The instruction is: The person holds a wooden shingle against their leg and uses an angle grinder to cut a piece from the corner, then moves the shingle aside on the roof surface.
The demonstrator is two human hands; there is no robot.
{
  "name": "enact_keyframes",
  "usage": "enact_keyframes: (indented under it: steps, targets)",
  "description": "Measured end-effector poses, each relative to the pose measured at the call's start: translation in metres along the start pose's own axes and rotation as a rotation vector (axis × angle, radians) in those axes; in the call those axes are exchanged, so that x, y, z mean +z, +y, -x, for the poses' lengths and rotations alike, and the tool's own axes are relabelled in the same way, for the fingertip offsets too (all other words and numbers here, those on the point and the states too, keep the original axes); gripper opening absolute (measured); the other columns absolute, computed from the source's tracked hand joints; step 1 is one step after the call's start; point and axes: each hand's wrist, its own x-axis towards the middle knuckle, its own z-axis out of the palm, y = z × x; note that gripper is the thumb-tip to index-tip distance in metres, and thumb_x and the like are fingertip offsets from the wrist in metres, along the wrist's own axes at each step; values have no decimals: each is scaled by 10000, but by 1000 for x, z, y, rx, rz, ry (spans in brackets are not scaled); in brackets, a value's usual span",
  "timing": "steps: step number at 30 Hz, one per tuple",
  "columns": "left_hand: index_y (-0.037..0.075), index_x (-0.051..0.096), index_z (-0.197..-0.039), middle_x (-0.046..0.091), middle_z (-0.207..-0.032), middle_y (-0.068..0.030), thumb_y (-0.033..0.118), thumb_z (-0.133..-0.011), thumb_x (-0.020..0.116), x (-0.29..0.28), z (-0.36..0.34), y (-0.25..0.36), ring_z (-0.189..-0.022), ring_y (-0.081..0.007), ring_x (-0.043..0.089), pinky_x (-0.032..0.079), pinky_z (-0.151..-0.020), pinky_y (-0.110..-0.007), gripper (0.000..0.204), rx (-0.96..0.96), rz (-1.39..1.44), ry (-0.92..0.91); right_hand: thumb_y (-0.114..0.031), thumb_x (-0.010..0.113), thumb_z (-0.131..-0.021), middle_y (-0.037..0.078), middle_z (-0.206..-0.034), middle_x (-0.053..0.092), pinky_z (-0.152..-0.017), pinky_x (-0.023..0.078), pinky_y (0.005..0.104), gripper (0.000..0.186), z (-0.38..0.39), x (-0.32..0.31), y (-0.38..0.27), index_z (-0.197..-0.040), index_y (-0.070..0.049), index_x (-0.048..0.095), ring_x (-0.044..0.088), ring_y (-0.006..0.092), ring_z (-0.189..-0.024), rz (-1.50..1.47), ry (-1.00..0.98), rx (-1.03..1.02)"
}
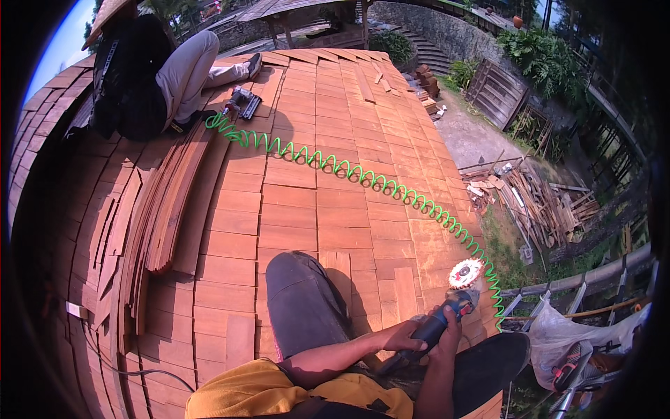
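Note:
In my lap I hold a blue angle grinder (438,329) with a toothed round blade (466,273) at its far end. My left hand (407,336) is closed on the grinder body from the left, thumb on top. From the right, my right hand (450,332) wraps round the same body nearer its head. Beyond my hands the blade stands over the wooden shingles (391,241), close to the roof's right edge. Whether the blade touches them I cannot tell. A green coiled hose (391,185) runs just right of the blade.
A person (139,77) sits at the far left beside a nail gun (241,103). Long boards (167,209) lie stacked on the left, near a dark cable (153,371). Past the right roof edge are a ladder (576,299), plastic sheeting (558,332) and a scrap wood pile (541,206) below.

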Motion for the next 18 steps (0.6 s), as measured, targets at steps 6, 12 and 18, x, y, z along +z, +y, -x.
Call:
enact_keyframes:
  steps: [6, 12, 18]
  targets:
    - [-87, 509, -1215, 616, -993, -123, 577, -744, 669, -1, 0, -1, -915, -183, 598, 478, -800, -310, 830, 5, -2, 1, -243, 690, -877, 96, -881, 639, -666, 544, 305, 328, 1, 3, 1, -1056, 9, 582, 643, 186, -777, -13, 20, -22]
    - [-87, 505, -1220, 617, -1000, -128, 566, -746, 675, -1, 0, 7, -924, -192, 599, 479, -812, -313, 824, 26, -36, -10, -182, 718, -865, 74, -869, 620, -644, 535, 290, 304, 3, 7, -3, -1058, -17, 550, 629, 179, -772, -36, 23, -12]
    - [-86, 494, -1233, 621, -1016, -134, 554, -754, 686, -1, -1, 0, -936, -197, 601, 480, -836, -320, 822, 51, -35, 7, -150, 703, -860, 80, -863, 628, -633, 540, 298, 291, 2, 9, -3, -1064, -16, 543, 634, 180, -765, -21, -17, -32]
